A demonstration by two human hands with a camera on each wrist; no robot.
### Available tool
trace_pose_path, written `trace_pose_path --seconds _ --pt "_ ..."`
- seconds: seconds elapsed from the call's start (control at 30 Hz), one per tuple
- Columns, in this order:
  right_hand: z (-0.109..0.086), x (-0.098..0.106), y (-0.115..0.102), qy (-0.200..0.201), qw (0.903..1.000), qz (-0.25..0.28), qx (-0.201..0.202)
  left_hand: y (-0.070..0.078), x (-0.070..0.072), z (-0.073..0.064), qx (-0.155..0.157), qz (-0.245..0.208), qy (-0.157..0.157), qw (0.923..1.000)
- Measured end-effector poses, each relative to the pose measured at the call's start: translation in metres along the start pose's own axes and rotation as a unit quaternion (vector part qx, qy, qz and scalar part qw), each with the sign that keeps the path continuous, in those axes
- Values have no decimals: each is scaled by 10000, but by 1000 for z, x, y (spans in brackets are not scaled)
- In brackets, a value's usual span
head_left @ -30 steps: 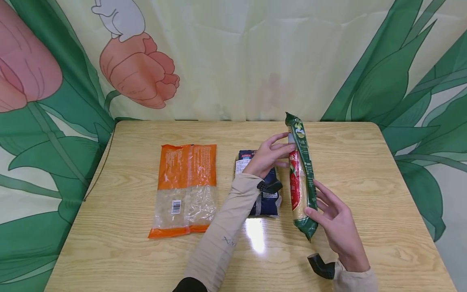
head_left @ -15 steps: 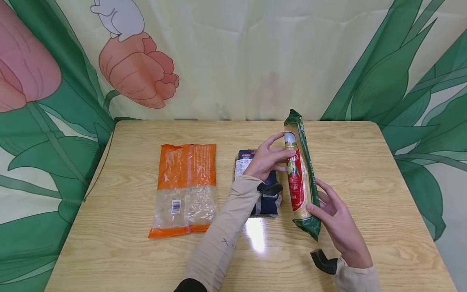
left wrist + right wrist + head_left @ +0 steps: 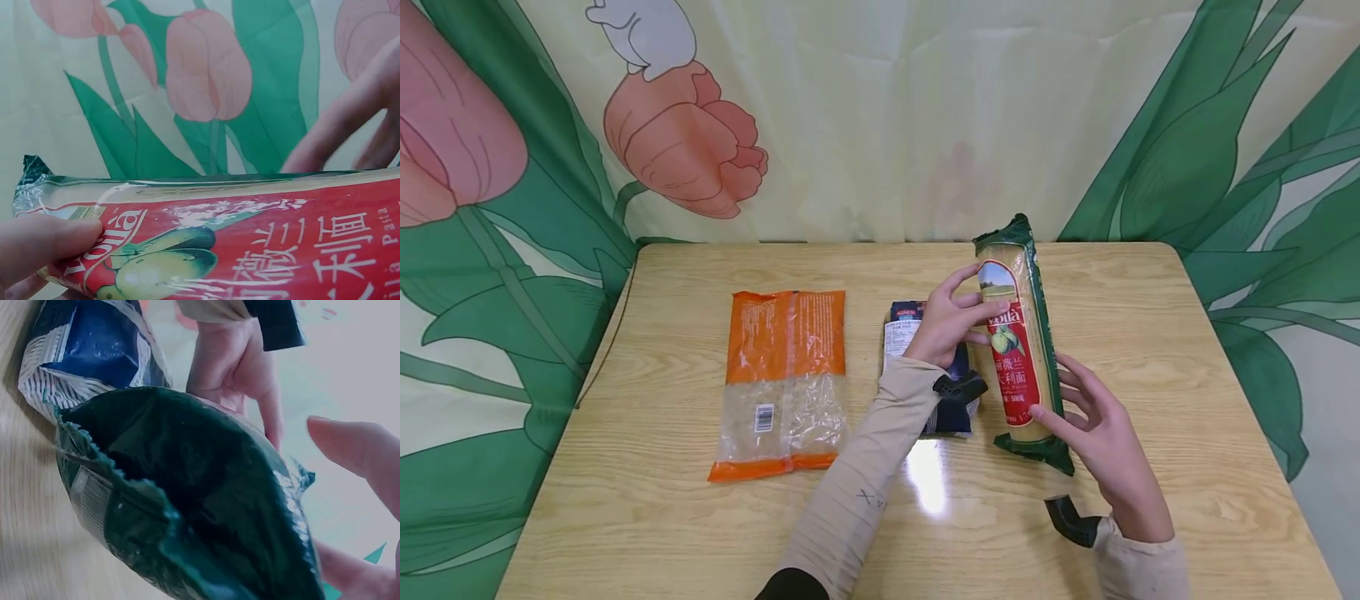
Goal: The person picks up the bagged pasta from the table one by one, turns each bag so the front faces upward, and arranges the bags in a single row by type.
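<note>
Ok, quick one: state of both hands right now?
Left hand: holding the upper part of the pasta packet.
Right hand: at the packet's lower right edge; whether it grips cannot be told.

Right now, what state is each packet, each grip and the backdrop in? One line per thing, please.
Pasta packet: in the left grip, tilted, red label facing the head camera.
Orange-and-clear bag: flat on the wooden table, barcode up.
Navy packet: on the table, partly hidden by the left grip and sleeve.
Left grip: pinching the pasta packet.
Right grip: fingers extended at that packet's side.
Curtain: hanging behind the table.
</note>
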State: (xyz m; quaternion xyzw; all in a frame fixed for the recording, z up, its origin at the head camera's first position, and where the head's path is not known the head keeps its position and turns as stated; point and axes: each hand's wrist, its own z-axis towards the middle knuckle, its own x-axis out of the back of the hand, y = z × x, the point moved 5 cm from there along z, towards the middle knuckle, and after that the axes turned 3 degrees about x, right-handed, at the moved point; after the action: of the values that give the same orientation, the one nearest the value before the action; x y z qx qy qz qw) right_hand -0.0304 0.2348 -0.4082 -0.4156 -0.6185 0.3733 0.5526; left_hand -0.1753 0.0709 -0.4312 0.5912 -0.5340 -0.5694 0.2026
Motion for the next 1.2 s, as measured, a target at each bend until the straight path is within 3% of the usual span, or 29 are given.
trace_pose_path --seconds 0.2,0.47,0.7,0.93,1.1,1.2 --pt "4 -2 -3 171 9989 -418 146 0 -1 -2 -52 11 189 9998" --pt "5 -1 0 267 9988 -371 187 0 -4 -5 -27 91 224 9997" --pt "1 1 8 236 9983 488 216 -2 -8 -6 -27 403 132 9991" --pt "-2 3 13 131 9842 1707 445 -2 -8 -6 -39 588 -6 9983" --pt "-2 4 13 49 9770 2050 575 -3 -2 -4 -142 608 -53 9980" --pt "-2 3 17 -43 9756 2135 520 -7 -1 -3 38 531 -107 9985"
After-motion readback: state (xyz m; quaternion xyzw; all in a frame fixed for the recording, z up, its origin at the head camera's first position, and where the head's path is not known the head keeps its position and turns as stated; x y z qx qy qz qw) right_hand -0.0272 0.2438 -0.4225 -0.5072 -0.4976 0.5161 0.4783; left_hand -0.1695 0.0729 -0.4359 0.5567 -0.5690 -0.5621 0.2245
